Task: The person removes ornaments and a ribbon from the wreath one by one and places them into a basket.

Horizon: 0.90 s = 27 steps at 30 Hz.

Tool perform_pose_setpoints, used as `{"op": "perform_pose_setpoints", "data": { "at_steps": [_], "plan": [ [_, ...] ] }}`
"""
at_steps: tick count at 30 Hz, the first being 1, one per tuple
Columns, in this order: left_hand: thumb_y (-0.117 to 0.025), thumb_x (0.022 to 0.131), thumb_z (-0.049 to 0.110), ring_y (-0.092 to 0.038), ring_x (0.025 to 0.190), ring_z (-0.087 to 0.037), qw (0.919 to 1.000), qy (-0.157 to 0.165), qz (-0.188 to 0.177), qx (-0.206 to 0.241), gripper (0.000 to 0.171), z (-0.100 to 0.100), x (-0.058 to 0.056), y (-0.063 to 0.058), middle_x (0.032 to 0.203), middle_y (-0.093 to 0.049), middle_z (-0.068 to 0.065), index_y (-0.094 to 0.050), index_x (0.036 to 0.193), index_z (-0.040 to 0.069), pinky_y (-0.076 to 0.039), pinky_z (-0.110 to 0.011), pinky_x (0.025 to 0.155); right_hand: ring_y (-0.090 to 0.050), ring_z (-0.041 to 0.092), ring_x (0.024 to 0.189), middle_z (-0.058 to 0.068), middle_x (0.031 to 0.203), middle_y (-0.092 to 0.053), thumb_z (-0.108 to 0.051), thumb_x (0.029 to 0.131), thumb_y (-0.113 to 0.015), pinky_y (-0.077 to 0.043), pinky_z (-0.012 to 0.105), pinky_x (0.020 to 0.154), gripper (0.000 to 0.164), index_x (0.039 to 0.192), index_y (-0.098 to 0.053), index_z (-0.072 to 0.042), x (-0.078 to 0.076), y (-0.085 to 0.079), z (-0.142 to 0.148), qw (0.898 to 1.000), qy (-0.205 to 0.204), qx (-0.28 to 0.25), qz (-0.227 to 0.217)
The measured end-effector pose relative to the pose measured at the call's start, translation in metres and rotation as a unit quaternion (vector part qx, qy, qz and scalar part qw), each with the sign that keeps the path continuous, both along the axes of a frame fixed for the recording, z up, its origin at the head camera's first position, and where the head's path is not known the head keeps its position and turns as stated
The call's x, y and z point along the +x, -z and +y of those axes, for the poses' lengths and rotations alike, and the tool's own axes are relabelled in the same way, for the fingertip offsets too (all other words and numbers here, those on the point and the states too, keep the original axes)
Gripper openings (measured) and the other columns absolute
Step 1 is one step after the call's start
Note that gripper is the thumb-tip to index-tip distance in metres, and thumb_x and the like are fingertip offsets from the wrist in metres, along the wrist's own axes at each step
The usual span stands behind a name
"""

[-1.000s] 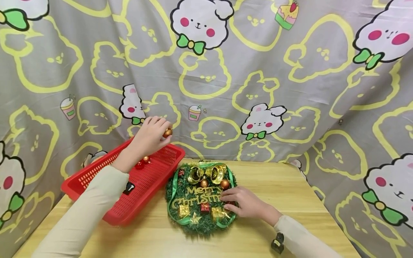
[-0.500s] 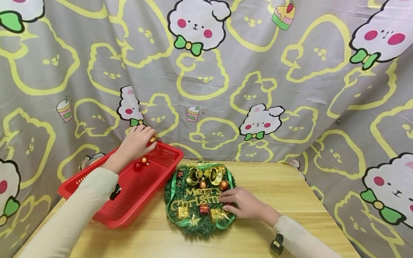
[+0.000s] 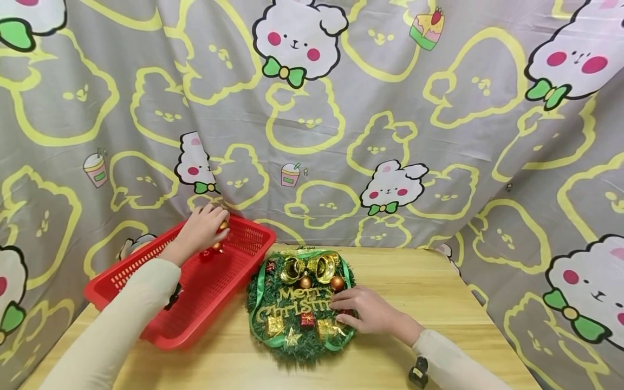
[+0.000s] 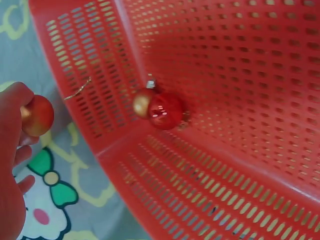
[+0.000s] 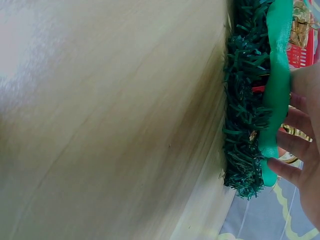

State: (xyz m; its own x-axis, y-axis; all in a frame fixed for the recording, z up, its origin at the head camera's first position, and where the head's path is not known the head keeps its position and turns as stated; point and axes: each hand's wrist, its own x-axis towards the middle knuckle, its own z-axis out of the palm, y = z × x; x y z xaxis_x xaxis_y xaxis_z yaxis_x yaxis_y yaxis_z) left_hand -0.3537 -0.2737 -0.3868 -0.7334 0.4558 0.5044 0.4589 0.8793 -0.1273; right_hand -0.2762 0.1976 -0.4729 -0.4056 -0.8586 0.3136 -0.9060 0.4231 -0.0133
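Over the far end of the red basket, my left hand pinches an orange-gold Christmas ball; its gold hanging loop shows in the left wrist view. Below it inside the basket lie a shiny red ball and a smaller gold ball, side by side. My right hand rests on the right side of a green tinsel wreath, fingers relaxed across its green ribbon. The wreath lies flat and carries gold "Merry Christmas" lettering, gold bells and two orange balls.
The wooden table runs back to a grey cartoon-print curtain, which hangs behind and on both sides. The basket stands angled at the table's left, close beside the wreath. Small gift boxes and a gold star decorate the wreath's front.
My left hand has moved left and down with the ball, from above the basket's far right to lower over its far end. The right hand has stayed on the wreath.
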Motion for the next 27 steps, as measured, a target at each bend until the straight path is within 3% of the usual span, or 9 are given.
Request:
{"op": "perform_pose_setpoints", "data": {
  "at_steps": [4, 15, 23, 27],
  "plan": [
    [-0.074, 0.09, 0.016, -0.052, 0.098, -0.034, 0.9999, -0.004, -0.016, 0.0, 0.022, -0.002, -0.003, 0.01, 0.096, -0.06, -0.012, -0.058, 0.099, 0.005, -0.043, -0.059, 0.095, -0.069, 0.019, 0.114, 0.003, 0.126, -0.073, -0.033, 0.099, -0.066, -0.055, 0.041, 0.095, 0.03, 0.122, -0.075, -0.017, 0.001, 0.001, 0.001, 1.0, -0.001, 0.001, 0.003],
    [-0.077, 0.088, 0.015, -0.049, 0.092, -0.031, 0.9997, 0.006, -0.017, -0.018, 0.025, 0.0, -0.008, 0.034, 0.095, -0.058, -0.01, -0.057, 0.098, 0.006, -0.044, -0.052, 0.085, -0.067, 0.016, 0.117, 0.0, 0.128, -0.071, -0.036, 0.101, -0.063, -0.054, 0.041, 0.098, 0.031, 0.124, -0.074, -0.019, -0.001, -0.001, 0.001, 1.0, 0.012, 0.009, -0.013],
    [-0.081, 0.084, 0.014, -0.049, 0.089, -0.031, 0.9995, 0.019, 0.006, -0.023, 0.028, -0.001, -0.012, 0.049, 0.09, -0.057, -0.009, -0.056, 0.095, 0.006, -0.046, -0.051, 0.082, -0.068, 0.016, 0.117, 0.001, 0.128, -0.071, -0.035, 0.1, -0.065, -0.054, 0.041, 0.096, 0.03, 0.124, -0.074, -0.019, -0.001, 0.0, 0.001, 1.0, 0.01, 0.006, -0.005],
    [-0.081, 0.084, 0.015, -0.05, 0.09, -0.031, 0.9994, 0.011, -0.012, -0.029, 0.028, -0.005, -0.013, 0.056, 0.092, -0.058, -0.009, -0.058, 0.097, 0.006, -0.046, -0.052, 0.083, -0.068, 0.016, 0.116, 0.0, 0.127, -0.072, -0.034, 0.099, -0.066, -0.054, 0.04, 0.096, 0.029, 0.123, -0.075, -0.019, 0.0, 0.001, 0.001, 1.0, 0.009, 0.006, 0.001]
  ]
}}
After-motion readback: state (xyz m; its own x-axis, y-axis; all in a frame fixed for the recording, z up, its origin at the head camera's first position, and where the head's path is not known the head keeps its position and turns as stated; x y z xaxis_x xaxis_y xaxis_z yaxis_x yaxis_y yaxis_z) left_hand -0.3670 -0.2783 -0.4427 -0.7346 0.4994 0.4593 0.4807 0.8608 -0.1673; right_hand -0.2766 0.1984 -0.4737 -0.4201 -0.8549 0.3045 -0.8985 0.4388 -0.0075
